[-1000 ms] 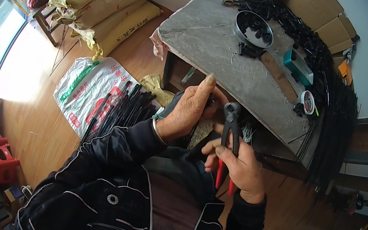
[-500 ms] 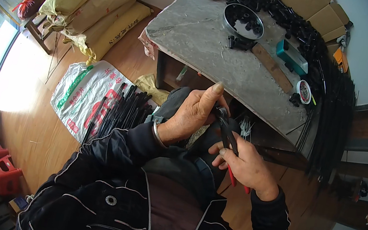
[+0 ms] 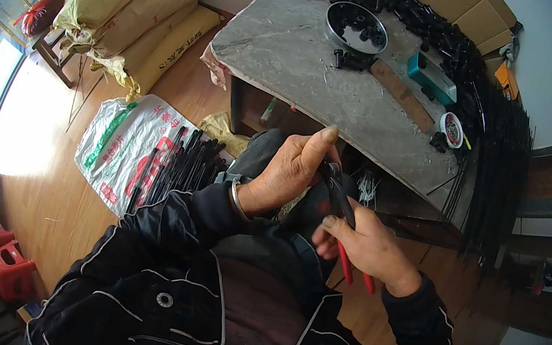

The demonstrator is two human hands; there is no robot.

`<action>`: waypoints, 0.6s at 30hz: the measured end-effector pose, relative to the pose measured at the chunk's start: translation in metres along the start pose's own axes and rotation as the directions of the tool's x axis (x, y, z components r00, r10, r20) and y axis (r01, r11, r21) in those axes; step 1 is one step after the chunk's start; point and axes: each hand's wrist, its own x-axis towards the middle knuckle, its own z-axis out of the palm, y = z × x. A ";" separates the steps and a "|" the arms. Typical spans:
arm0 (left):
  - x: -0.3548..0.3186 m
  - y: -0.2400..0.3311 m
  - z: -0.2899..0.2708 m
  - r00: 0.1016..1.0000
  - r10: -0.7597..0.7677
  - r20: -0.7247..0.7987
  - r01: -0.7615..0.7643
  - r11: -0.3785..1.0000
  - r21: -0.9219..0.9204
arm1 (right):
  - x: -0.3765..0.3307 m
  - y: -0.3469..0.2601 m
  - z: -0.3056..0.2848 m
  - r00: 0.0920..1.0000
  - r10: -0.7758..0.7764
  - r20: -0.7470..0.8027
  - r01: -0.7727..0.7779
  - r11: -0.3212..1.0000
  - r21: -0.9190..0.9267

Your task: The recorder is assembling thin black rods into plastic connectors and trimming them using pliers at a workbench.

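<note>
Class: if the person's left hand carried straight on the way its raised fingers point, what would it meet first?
Probably the front edge of the grey table, just beyond the left hand; depth is hard to judge here.

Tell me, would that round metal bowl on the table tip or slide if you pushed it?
The metal bowl looks wide and shallow, so it probably slides rather than tips. The small black parts inside would likely rattle and shift. The grey table looks rough, so it may scrape.

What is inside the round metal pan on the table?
The round metal pan holds a few small black pieces, mostly along its far side, with bare shiny bottom showing nearer. The pan's near wall hides whatever lies right behind it.
</note>
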 end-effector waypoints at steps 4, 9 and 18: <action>0.000 0.008 -0.004 0.997 -0.069 0.033 0.070 0.997 -0.018 | -0.011 -0.013 -0.009 0.998 -0.006 0.070 0.005 1.000 0.012; -0.002 0.008 0.004 0.999 0.003 0.047 -0.005 0.999 0.048 | -0.016 -0.019 -0.015 0.987 0.110 0.120 -0.115 0.993 0.035; 0.004 0.001 0.002 0.987 0.138 0.083 -0.144 0.986 0.081 | 0.002 -0.012 -0.017 0.996 0.082 0.018 -0.078 0.983 -0.164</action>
